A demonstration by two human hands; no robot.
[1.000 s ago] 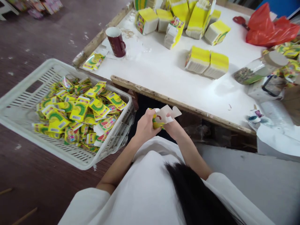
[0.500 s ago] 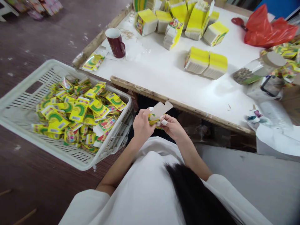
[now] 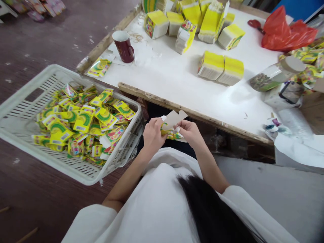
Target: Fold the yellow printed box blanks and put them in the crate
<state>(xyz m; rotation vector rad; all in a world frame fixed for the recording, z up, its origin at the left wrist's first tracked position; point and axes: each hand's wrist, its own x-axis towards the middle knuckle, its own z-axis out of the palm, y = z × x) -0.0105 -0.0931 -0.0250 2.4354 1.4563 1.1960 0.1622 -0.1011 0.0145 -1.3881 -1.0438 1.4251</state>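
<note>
Both my hands hold one small yellow carton (image 3: 171, 130) in front of my lap, just below the table's wooden front edge (image 3: 177, 103). My left hand (image 3: 152, 132) is closed round its left end. My right hand (image 3: 190, 131) pinches its right side, fingertips taped white. The carton's pale flap (image 3: 174, 117) sticks up between the hands. To my left, a white plastic basket (image 3: 22, 98) holds several folded yellow-green cartons (image 3: 83, 121).
On the white table (image 3: 182, 81) stand stacks of flat yellow cartons (image 3: 220, 67), more stacks at the back (image 3: 192, 20), a dark red mug (image 3: 125, 46), a red plastic bag (image 3: 286, 30) and a clear jar (image 3: 275, 74). Tape rolls (image 3: 272, 127) lie at the right.
The carton's two spread flaps have become one upright flap. My right hand has shifted from under the carton to its right side. The view drifted slightly.
</note>
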